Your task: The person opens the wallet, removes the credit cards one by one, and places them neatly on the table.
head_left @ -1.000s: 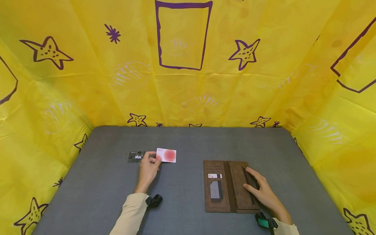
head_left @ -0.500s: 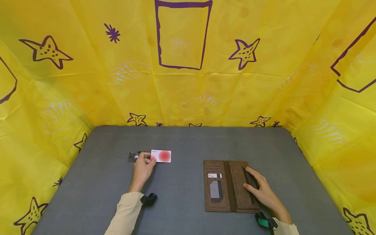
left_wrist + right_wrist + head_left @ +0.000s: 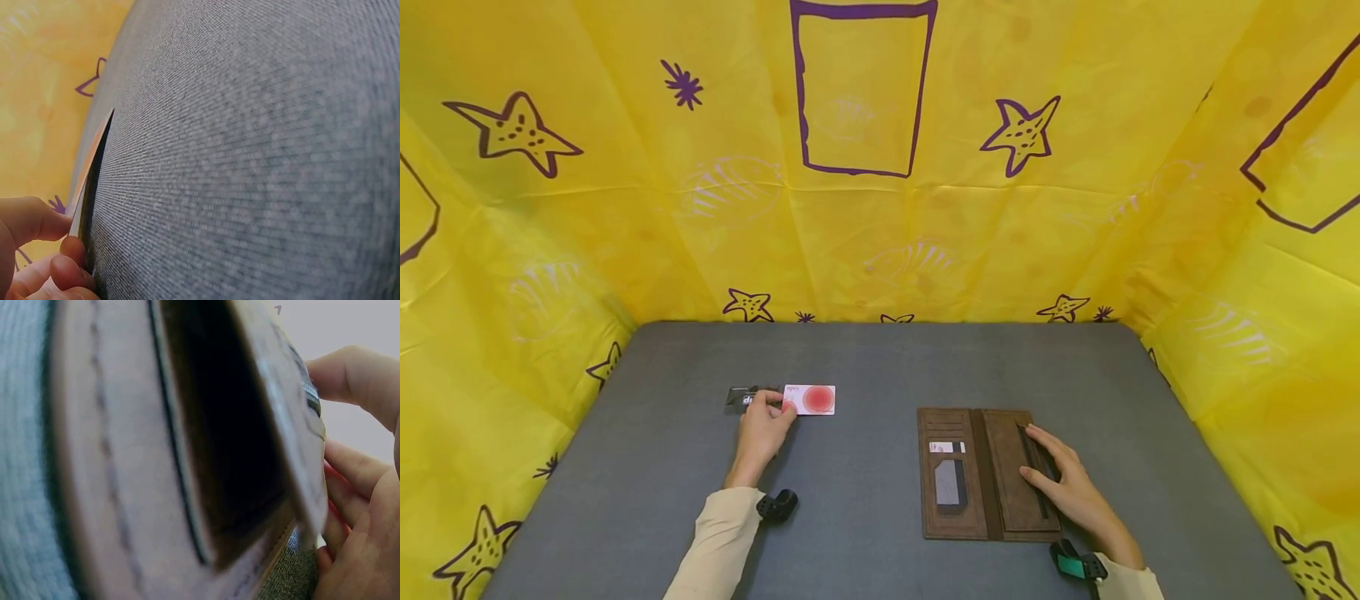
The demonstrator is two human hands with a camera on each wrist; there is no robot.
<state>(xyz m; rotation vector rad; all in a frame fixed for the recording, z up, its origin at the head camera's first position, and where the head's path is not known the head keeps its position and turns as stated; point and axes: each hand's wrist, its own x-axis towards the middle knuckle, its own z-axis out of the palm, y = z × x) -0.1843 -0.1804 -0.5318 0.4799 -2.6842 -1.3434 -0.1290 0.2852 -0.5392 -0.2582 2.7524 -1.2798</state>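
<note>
My left hand pinches a white card with a red circle between thumb and fingertips. In the left wrist view the card appears edge-on, tilted slightly, its far end close over the table. Just left of it lies a black card with pale lettering, partly covered by the left fingers. On the right, a brown bifold wallet lies spread flat. My right hand rests on its right half, thumb and fingers apart beside the dark zip. A dark pocket gap in the wallet shows in the right wrist view.
A small white card sits in a slot of the wallet's left half, above a clear window. Grey cloth covers the table. Yellow sheeting with starfish and fish drawings encloses the back and sides.
My left hand has moved left with the white card, covering more of the black card, and has nearly stopped over the last half second. The right hand and wallet stay in place.
</note>
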